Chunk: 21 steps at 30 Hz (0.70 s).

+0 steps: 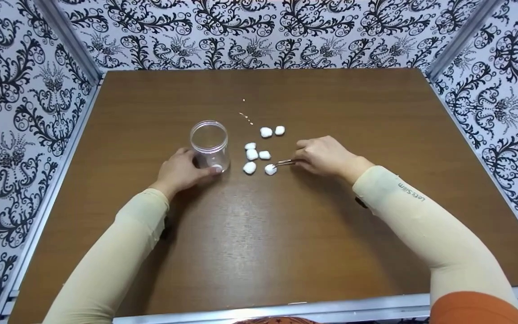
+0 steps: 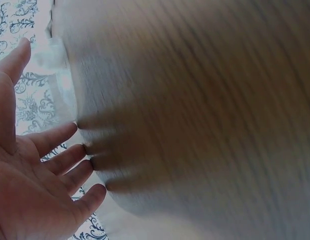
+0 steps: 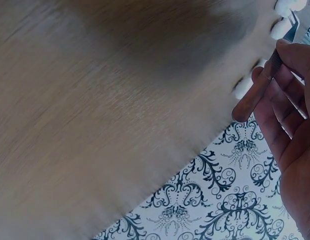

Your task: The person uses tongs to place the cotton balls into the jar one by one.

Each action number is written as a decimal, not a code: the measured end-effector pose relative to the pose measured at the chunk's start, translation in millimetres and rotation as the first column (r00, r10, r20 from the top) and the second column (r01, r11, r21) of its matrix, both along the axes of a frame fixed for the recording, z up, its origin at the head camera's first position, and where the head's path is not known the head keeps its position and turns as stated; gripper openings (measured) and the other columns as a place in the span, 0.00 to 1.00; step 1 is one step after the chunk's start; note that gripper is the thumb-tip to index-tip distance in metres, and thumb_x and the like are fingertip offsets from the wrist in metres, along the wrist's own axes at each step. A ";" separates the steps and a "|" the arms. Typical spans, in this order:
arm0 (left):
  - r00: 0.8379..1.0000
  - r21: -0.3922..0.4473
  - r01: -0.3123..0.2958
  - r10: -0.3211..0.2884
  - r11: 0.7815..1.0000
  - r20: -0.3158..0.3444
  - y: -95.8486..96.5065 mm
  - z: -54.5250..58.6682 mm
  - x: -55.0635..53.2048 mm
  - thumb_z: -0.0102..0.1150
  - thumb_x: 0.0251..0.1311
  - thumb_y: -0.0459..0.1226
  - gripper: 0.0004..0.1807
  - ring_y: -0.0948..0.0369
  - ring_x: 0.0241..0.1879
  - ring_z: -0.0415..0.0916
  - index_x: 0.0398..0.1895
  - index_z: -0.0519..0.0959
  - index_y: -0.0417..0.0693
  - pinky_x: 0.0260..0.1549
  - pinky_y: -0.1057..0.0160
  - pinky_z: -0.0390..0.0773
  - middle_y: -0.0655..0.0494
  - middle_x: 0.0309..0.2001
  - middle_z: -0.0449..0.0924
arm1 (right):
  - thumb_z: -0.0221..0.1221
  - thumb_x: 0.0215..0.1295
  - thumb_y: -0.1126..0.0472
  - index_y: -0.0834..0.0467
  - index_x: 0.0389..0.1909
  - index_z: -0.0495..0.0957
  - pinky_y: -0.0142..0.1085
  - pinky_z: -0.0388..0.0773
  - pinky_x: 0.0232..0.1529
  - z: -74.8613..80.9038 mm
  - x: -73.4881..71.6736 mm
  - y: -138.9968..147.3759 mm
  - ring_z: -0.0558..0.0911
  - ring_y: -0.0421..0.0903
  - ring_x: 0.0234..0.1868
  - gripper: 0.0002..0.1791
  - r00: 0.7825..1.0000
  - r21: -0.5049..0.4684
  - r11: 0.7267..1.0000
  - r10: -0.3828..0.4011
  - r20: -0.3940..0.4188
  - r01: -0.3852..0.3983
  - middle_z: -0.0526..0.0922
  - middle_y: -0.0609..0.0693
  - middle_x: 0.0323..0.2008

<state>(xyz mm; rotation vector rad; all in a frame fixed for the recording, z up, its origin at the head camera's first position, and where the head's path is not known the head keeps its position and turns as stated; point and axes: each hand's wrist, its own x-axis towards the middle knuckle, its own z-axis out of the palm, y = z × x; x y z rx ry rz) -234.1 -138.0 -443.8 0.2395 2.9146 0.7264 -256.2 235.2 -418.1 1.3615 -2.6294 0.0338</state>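
A clear, lidless jar (image 1: 209,148) stands upright on the table, a white patch showing low in it near my left thumb tip. My left hand (image 1: 180,173) is around the jar's lower left side, thumb across the front. In the left wrist view its fingers (image 2: 62,160) are spread and fairly straight, fingertips at the tabletop. Between thumb and fingers, my right hand (image 1: 324,155) pinches metal tweezers (image 3: 260,92). The tweezer tips reach a white cotton ball (image 1: 270,169) on the table. More cotton balls (image 1: 252,154) lie between jar and tweezers.
Two further cotton balls (image 1: 266,132) sit farther back on the brown wooden table (image 1: 241,243). Small white bits (image 1: 246,118) are scattered behind them. Patterned panels (image 1: 254,36) enclose the back and sides, and a metal rail (image 1: 322,310) runs along the front edge.
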 end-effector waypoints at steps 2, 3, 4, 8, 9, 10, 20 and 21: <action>1.000 0.003 0.000 0.000 1.000 0.000 0.1 -0.4 0.2 0.56 0.40 0.70 0.47 0.49 0.60 0.60 0.60 0.70 0.52 0.51 0.38 0.57 0.45 0.58 0.66 | 0.62 0.58 0.54 0.51 0.32 0.82 0.43 0.69 0.19 -0.5 -0.1 -0.3 0.72 0.43 0.20 0.06 1.000 0.002 1.000 -0.002 0.008 0.002 0.71 0.44 0.25; 1.000 0.003 -0.001 0.001 1.000 0.000 0.1 -0.9 0.0 0.56 0.40 0.71 0.47 0.49 0.59 0.60 0.60 0.70 0.52 0.51 0.38 0.57 0.45 0.58 0.66 | 0.62 0.58 0.54 0.51 0.32 0.83 0.43 0.69 0.19 -0.6 0.0 -0.5 0.72 0.43 0.20 0.06 1.000 0.003 1.000 -0.003 0.011 0.003 0.71 0.44 0.26; 1.000 0.002 -0.002 0.002 1.000 0.000 0.2 -1.5 -0.2 0.56 0.40 0.71 0.47 0.49 0.59 0.61 0.60 0.70 0.52 0.51 0.38 0.57 0.45 0.58 0.67 | 0.62 0.58 0.54 0.51 0.32 0.83 0.43 0.69 0.19 -0.7 0.0 -0.5 0.72 0.43 0.20 0.06 1.000 0.005 1.000 -0.004 0.014 0.004 0.71 0.44 0.26; 1.000 -0.006 -0.005 0.005 1.000 -0.002 1.1 -2.0 -0.8 0.55 0.39 0.72 0.47 0.50 0.59 0.61 0.59 0.71 0.52 0.51 0.39 0.57 0.46 0.57 0.67 | 0.62 0.58 0.54 0.51 0.32 0.83 0.43 0.68 0.19 -0.5 -0.3 0.3 0.71 0.43 0.20 0.06 1.000 0.005 1.000 0.000 0.017 0.000 0.70 0.44 0.25; 1.000 -0.010 -0.007 0.007 1.000 -0.004 1.4 -1.8 -1.0 0.55 0.39 0.72 0.47 0.50 0.59 0.61 0.59 0.71 0.52 0.51 0.39 0.57 0.46 0.57 0.67 | 0.62 0.58 0.54 0.51 0.32 0.83 0.43 0.68 0.19 -0.3 -0.5 0.7 0.71 0.43 0.20 0.06 1.000 0.004 1.000 0.003 0.016 -0.003 0.70 0.44 0.25; 1.000 -0.012 -0.007 0.007 1.000 -0.005 1.6 -1.5 -1.0 0.55 0.39 0.72 0.47 0.51 0.59 0.61 0.59 0.71 0.52 0.51 0.39 0.58 0.46 0.57 0.68 | 0.62 0.58 0.54 0.51 0.32 0.82 0.43 0.68 0.18 -0.1 -0.7 1.1 0.71 0.44 0.20 0.06 1.000 0.000 1.000 0.006 0.013 -0.006 0.70 0.44 0.25; 1.000 0.021 -0.019 0.019 1.000 0.006 0.5 -1.4 -0.6 0.57 0.39 0.71 0.45 0.51 0.58 0.62 0.57 0.72 0.52 0.53 0.41 0.57 0.48 0.57 0.67 | 0.62 0.58 0.54 0.51 0.30 0.82 0.43 0.69 0.19 -1.2 -4.1 3.6 0.73 0.44 0.20 0.05 0.999 -0.027 0.999 0.039 -0.016 -0.040 0.71 0.44 0.25; 1.000 0.019 -0.020 0.020 1.000 0.005 0.3 -1.7 -0.6 0.57 0.39 0.71 0.45 0.51 0.58 0.62 0.57 0.72 0.52 0.53 0.41 0.57 0.48 0.57 0.67 | 0.62 0.58 0.54 0.51 0.30 0.82 0.43 0.69 0.19 -1.6 -4.5 3.4 0.73 0.44 0.20 0.05 0.999 -0.025 0.999 0.039 -0.017 -0.039 0.71 0.44 0.25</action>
